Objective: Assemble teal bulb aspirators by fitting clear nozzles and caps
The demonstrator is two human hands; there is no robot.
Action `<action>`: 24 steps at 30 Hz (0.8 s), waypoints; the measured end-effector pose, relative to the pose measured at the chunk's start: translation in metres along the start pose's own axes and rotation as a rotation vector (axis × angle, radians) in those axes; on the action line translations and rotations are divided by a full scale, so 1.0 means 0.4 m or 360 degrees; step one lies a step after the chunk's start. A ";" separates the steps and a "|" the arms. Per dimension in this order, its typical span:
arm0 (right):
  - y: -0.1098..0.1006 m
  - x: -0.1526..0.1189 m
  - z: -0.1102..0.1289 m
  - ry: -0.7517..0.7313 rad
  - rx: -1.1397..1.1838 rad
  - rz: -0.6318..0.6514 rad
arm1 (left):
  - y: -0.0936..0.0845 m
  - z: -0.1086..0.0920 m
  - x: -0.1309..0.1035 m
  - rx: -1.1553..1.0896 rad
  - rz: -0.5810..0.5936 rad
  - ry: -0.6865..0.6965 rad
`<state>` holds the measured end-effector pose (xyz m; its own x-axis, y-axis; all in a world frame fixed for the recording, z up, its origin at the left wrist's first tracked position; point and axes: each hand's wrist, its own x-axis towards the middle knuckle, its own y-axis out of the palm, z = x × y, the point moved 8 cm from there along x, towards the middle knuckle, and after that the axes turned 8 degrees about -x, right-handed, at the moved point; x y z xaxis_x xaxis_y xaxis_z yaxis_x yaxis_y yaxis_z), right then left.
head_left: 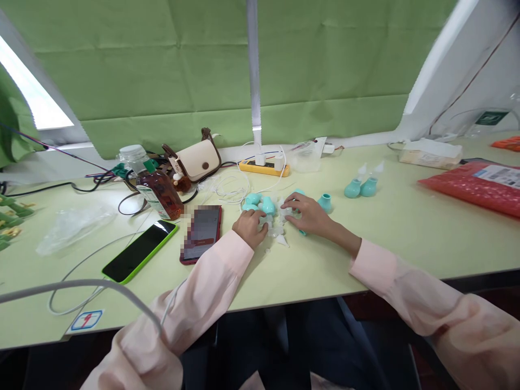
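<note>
My left hand (pixel 251 227) is closed at the left of a small pile of clear plastic pieces (pixel 278 230), its fingertips on something I cannot make out. Across the pile, my right hand (pixel 307 214) curves its fingers around a clear piece (pixel 286 210). Several turquoise bulbs (pixel 268 205) lie just beyond my left hand. Another turquoise bulb (pixel 325 202), its opening upward, stands beyond my right wrist. Farther right are two turquoise bulbs (pixel 368 187) with clear pointed tips. One clear cone (pixel 282 240) lies at the pile's near edge.
On the left are a green-edged phone (pixel 140 252), a red-edged phone (pixel 201 234), a bottle (pixel 160 193) and a cream bag (pixel 199 160). A yellow power strip (pixel 264 168) with white cables lies at the back. A red bubble package (pixel 479 187) is at the right.
</note>
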<state>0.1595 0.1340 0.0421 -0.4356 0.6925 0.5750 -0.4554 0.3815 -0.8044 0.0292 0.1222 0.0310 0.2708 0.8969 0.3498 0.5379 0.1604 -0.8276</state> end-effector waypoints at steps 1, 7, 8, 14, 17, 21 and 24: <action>-0.008 0.002 -0.002 0.0006 -0.0009 -0.0031 | 0.001 -0.002 0.000 0.0009 0.0006 0.0011; -0.096 0.016 -0.043 0.0138 -0.0053 -0.0360 | 0.003 -0.012 -0.001 0.0049 0.0013 0.0053; -0.117 0.017 -0.055 0.0170 -0.0065 -0.0433 | 0.002 -0.014 -0.002 0.0053 0.0008 0.0061; -0.241 -0.004 -0.168 0.0502 -0.0303 -0.0940 | 0.001 -0.021 -0.006 0.0066 -0.0029 0.0115; -0.263 -0.022 -0.250 0.0698 -0.0569 -0.0970 | 0.000 -0.024 -0.007 0.0070 -0.0045 0.0142; -0.257 -0.049 -0.369 0.0985 -0.0815 -0.0800 | 0.000 -0.031 -0.010 0.0073 -0.0059 0.0180; -0.211 -0.066 -0.445 0.1198 -0.0765 -0.0434 | 0.000 -0.036 -0.012 0.0079 -0.0068 0.0204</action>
<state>0.3479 0.1924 0.0683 0.3333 0.6918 0.6406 -0.0242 0.6854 -0.7277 0.0394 0.1122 0.0355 0.3501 0.8293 0.4355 0.5117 0.2201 -0.8305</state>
